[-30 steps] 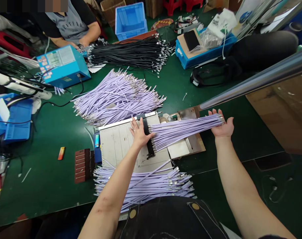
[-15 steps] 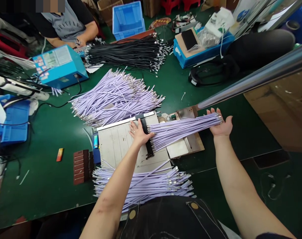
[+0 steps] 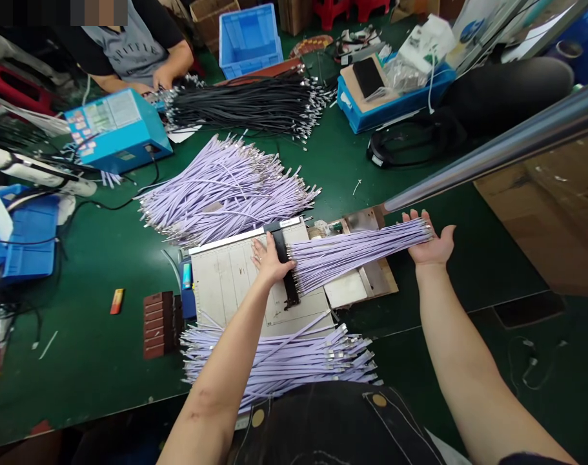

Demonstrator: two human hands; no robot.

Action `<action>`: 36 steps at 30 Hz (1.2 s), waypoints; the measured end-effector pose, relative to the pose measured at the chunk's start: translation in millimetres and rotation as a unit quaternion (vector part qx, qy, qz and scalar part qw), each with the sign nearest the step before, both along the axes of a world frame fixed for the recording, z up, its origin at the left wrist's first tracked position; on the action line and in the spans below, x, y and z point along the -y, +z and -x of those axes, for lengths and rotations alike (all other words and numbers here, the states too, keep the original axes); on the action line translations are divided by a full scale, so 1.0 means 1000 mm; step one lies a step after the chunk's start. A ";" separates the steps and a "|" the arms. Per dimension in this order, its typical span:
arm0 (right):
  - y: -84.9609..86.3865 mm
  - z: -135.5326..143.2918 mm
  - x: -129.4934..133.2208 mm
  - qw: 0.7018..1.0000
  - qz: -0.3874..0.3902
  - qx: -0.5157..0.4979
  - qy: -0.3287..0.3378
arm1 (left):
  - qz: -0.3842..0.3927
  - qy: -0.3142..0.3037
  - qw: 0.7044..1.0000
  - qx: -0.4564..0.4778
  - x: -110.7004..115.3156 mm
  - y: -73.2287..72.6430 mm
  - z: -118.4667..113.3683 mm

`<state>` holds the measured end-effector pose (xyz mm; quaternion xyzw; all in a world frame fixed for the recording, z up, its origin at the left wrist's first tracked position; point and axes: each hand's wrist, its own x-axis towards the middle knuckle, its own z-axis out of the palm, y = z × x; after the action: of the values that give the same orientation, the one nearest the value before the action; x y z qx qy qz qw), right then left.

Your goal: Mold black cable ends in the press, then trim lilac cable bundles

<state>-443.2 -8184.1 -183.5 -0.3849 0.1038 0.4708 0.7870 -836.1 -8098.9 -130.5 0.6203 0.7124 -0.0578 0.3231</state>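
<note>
My left hand lies with fingers spread on a black bar that crosses a pale ruled board. Its thumb reaches the near ends of a row of lavender cables fanned out to the right of the bar. Under the far ends of those cables is my right hand, palm up and fingers stretched, the cable tips resting on it. Another lavender cable pile lies beyond the board. Between the board and my body is a further bunch of lavender cables with metal ends.
A metal pole slants in from the right. Black cables lie at the back, near a co-worker's hands. A blue machine box stands left of them. A brown slotted block and an orange lighter lie at left.
My left thumb has shifted slightly left along the cable ends. My right hand and the cables have hardly moved. The co-worker's hands have shifted a little.
</note>
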 end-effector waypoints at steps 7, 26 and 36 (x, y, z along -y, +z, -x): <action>0.001 0.002 0.001 1.000 -0.029 -0.013 -0.001 | -0.039 0.028 0.999 -0.020 -0.013 -0.002 0.007; 0.003 0.001 -0.001 0.995 -0.069 -0.062 -0.027 | -0.053 0.003 0.999 -0.011 -0.032 -0.004 0.003; 0.001 -0.001 0.000 0.994 -0.073 -0.071 -0.027 | -0.053 -0.001 0.998 -0.029 -0.031 -0.006 -0.002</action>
<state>-442.5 -8183.7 -182.2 -0.2891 0.1355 0.4816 0.8162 -834.2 -8067.6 -136.9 0.6353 0.7229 -0.0381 0.2690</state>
